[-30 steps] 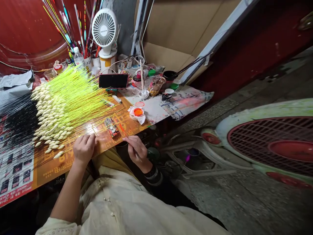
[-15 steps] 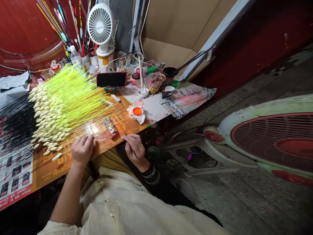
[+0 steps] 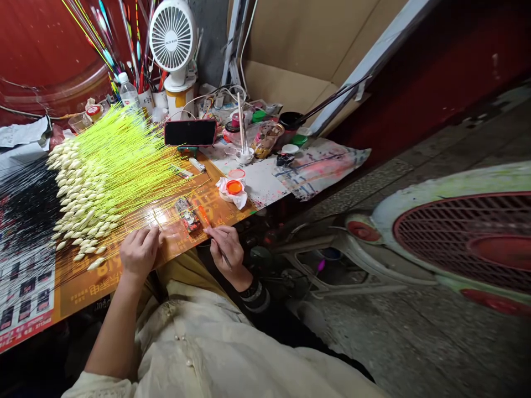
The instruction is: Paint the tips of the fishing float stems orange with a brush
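Note:
My left hand (image 3: 139,251) rests at the near edge of the table, its fingers curled together in a pinch. What lies between those fingertips is too small to make out. My right hand (image 3: 228,250) grips a thin paintbrush (image 3: 204,214) whose orange tip points away from me over the tabletop. Between my hands lies a small paint-smeared block (image 3: 188,215). Left of it, fishing floats with cream bodies (image 3: 81,204) and bright yellow stems (image 3: 128,155) are laid out in rows. Beyond the brush sits a small pot of orange paint (image 3: 234,188) wrapped in white tissue.
A phone (image 3: 189,132) leans at the back, near a white fan (image 3: 172,41) and a water bottle (image 3: 128,93). Brushes stand in a small white cup (image 3: 245,155). A paint-stained sheet (image 3: 319,166) covers the right corner. A large fan (image 3: 460,237) stands on the right.
The view has shifted slightly. Both hands keep nearly the same place and grip, and the brush stays beside the paint-smeared block.

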The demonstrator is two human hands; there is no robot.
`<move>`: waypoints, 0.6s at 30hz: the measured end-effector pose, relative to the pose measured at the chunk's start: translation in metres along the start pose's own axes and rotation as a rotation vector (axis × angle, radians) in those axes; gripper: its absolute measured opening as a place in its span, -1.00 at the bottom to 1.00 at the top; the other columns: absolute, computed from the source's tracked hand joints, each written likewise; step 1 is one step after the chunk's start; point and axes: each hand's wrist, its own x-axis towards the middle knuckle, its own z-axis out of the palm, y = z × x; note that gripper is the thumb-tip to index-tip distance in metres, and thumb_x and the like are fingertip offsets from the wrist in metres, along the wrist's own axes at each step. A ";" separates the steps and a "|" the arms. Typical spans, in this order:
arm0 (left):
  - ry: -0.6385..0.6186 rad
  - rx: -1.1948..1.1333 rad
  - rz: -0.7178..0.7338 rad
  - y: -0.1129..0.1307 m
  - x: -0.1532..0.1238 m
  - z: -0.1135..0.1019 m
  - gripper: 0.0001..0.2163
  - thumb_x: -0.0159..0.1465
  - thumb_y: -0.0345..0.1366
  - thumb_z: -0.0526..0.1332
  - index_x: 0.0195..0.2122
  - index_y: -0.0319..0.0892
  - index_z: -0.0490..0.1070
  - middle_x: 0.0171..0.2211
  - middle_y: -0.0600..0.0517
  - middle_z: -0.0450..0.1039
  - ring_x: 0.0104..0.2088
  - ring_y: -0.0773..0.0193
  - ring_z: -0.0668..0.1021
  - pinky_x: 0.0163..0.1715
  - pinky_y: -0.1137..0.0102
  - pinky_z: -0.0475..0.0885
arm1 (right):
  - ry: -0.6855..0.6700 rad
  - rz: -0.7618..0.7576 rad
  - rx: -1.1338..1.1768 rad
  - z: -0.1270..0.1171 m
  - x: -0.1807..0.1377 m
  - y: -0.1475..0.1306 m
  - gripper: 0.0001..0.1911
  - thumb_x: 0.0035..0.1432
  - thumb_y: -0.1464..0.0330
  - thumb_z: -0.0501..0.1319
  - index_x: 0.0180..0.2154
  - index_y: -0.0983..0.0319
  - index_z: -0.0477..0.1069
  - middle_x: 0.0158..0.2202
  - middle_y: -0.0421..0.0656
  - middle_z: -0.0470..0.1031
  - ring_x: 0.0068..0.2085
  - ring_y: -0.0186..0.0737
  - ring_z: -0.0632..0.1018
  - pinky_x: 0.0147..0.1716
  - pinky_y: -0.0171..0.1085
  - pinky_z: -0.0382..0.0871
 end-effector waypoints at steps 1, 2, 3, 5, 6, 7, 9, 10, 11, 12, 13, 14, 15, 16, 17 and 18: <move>0.001 0.002 0.001 0.000 0.000 0.000 -0.85 0.36 -0.34 0.28 -0.05 -0.15 0.50 -0.26 -0.02 0.63 -0.31 0.23 0.59 -0.24 0.33 0.41 | -0.001 -0.004 0.003 0.000 0.000 0.000 -0.43 0.30 0.56 0.13 0.30 0.14 0.29 -0.05 -0.04 0.61 -0.04 -0.07 0.53 -0.05 0.01 0.51; 0.002 0.004 0.003 0.000 0.001 0.000 -0.85 0.35 -0.34 0.28 -0.06 -0.15 0.49 -0.26 -0.02 0.63 -0.31 0.23 0.59 -0.24 0.33 0.41 | -0.003 -0.007 0.004 0.001 0.000 0.000 -0.42 0.30 0.57 0.14 0.30 0.14 0.29 -0.05 -0.03 0.61 -0.04 -0.08 0.52 -0.05 0.00 0.51; 0.002 0.006 0.005 0.000 0.001 -0.001 -0.85 0.35 -0.34 0.28 -0.06 -0.15 0.49 -0.25 -0.02 0.63 -0.30 0.23 0.59 -0.23 0.34 0.41 | -0.007 -0.009 0.004 0.001 -0.001 0.000 -0.42 0.30 0.57 0.14 0.31 0.14 0.29 -0.04 -0.03 0.61 -0.05 -0.08 0.52 -0.05 0.00 0.51; -0.001 0.012 0.008 0.000 0.001 -0.001 -0.86 0.35 -0.35 0.28 -0.07 -0.15 0.49 -0.25 -0.02 0.63 -0.30 0.23 0.59 -0.22 0.34 0.41 | -0.016 -0.009 0.000 0.002 -0.003 0.001 -0.43 0.31 0.55 0.13 0.31 0.13 0.29 -0.02 -0.04 0.61 -0.05 -0.08 0.52 -0.05 0.00 0.51; -0.003 0.016 0.008 0.000 0.001 -0.001 -0.86 0.35 -0.34 0.28 -0.07 -0.15 0.49 -0.25 -0.02 0.63 -0.30 0.23 0.59 -0.22 0.34 0.41 | -0.023 -0.007 -0.002 0.002 -0.003 0.002 -0.44 0.32 0.54 0.13 0.31 0.13 0.29 -0.02 -0.04 0.61 -0.04 -0.08 0.52 -0.05 0.00 0.51; -0.006 0.018 0.007 0.000 0.000 -0.001 -0.86 0.35 -0.34 0.28 -0.07 -0.15 0.49 -0.25 -0.01 0.63 -0.31 0.23 0.59 -0.22 0.34 0.41 | -0.029 -0.006 -0.004 0.003 -0.004 0.002 -0.45 0.33 0.53 0.13 0.30 0.13 0.29 -0.02 -0.05 0.61 -0.04 -0.08 0.53 -0.05 0.00 0.51; -0.010 0.020 0.002 0.000 0.000 0.000 -0.86 0.35 -0.34 0.28 -0.07 -0.15 0.49 -0.24 -0.01 0.64 -0.31 0.23 0.59 -0.23 0.34 0.41 | -0.041 -0.005 -0.004 0.003 -0.006 0.003 -0.46 0.34 0.51 0.13 0.30 0.12 0.31 -0.02 -0.05 0.61 -0.04 -0.08 0.53 -0.04 0.00 0.51; -0.011 0.019 -0.002 -0.001 -0.001 0.000 -0.86 0.36 -0.34 0.28 -0.07 -0.14 0.49 -0.24 -0.01 0.64 -0.31 0.23 0.59 -0.24 0.34 0.41 | -0.046 -0.006 -0.003 0.003 -0.006 0.004 -0.47 0.34 0.51 0.13 0.29 0.12 0.32 -0.03 -0.06 0.61 -0.05 -0.08 0.54 -0.04 0.01 0.51; -0.012 0.017 -0.004 -0.001 -0.001 0.000 -0.86 0.36 -0.33 0.27 -0.07 -0.14 0.49 -0.24 -0.01 0.64 -0.31 0.23 0.59 -0.24 0.33 0.41 | -0.049 -0.006 -0.001 0.003 -0.006 0.004 -0.47 0.34 0.50 0.14 0.29 0.11 0.32 -0.03 -0.06 0.62 -0.05 -0.08 0.54 -0.04 0.01 0.51; -0.013 0.015 -0.006 -0.001 -0.001 0.000 -0.86 0.36 -0.33 0.27 -0.06 -0.13 0.50 -0.24 -0.02 0.64 -0.31 0.23 0.59 -0.24 0.33 0.41 | -0.050 -0.008 0.002 0.003 -0.007 0.004 -0.47 0.33 0.50 0.14 0.29 0.10 0.32 -0.03 -0.06 0.62 -0.05 -0.07 0.54 -0.04 0.01 0.51; -0.014 0.013 -0.008 -0.001 -0.001 0.000 -0.85 0.36 -0.33 0.27 -0.06 -0.13 0.50 -0.24 -0.02 0.64 -0.31 0.23 0.59 -0.24 0.33 0.41 | -0.049 -0.010 0.006 0.003 -0.007 0.005 -0.46 0.33 0.50 0.15 0.29 0.10 0.32 -0.03 -0.07 0.62 -0.05 -0.07 0.53 -0.04 0.01 0.51; -0.014 0.013 -0.008 -0.001 -0.001 0.000 -0.85 0.36 -0.33 0.27 -0.06 -0.13 0.50 -0.24 -0.02 0.64 -0.31 0.23 0.59 -0.24 0.33 0.41 | -0.048 -0.014 0.009 0.003 -0.007 0.005 -0.45 0.32 0.51 0.16 0.29 0.09 0.32 -0.04 -0.07 0.62 -0.05 -0.07 0.53 -0.04 0.01 0.51; -0.016 0.013 -0.008 -0.001 -0.001 0.000 -0.85 0.36 -0.33 0.27 -0.06 -0.13 0.50 -0.25 -0.02 0.64 -0.31 0.23 0.59 -0.25 0.33 0.41 | -0.046 -0.018 0.010 0.003 -0.007 0.005 -0.45 0.32 0.51 0.16 0.29 0.09 0.32 -0.04 -0.07 0.62 -0.05 -0.07 0.53 -0.05 0.01 0.51; -0.017 0.015 -0.008 -0.001 -0.001 0.000 -0.86 0.36 -0.34 0.27 -0.06 -0.14 0.50 -0.25 -0.02 0.63 -0.31 0.23 0.58 -0.26 0.32 0.41 | -0.047 -0.021 0.008 0.003 -0.007 0.006 -0.45 0.32 0.51 0.17 0.29 0.08 0.32 -0.04 -0.08 0.62 -0.05 -0.07 0.53 -0.05 0.01 0.51; -0.018 0.017 -0.007 -0.001 -0.001 0.000 -0.86 0.36 -0.34 0.27 -0.06 -0.14 0.50 -0.25 -0.02 0.63 -0.31 0.23 0.58 -0.26 0.32 0.40 | -0.051 -0.021 0.004 0.003 -0.008 0.006 -0.46 0.32 0.51 0.16 0.29 0.09 0.33 -0.04 -0.07 0.62 -0.05 -0.07 0.53 -0.05 0.01 0.51; -0.018 0.019 -0.006 -0.001 -0.001 0.000 -0.86 0.36 -0.34 0.27 -0.06 -0.14 0.50 -0.25 -0.02 0.63 -0.32 0.23 0.58 -0.27 0.33 0.40 | -0.056 -0.020 0.000 0.003 -0.008 0.006 -0.47 0.33 0.50 0.16 0.28 0.09 0.33 -0.04 -0.07 0.62 -0.05 -0.07 0.53 -0.05 0.02 0.51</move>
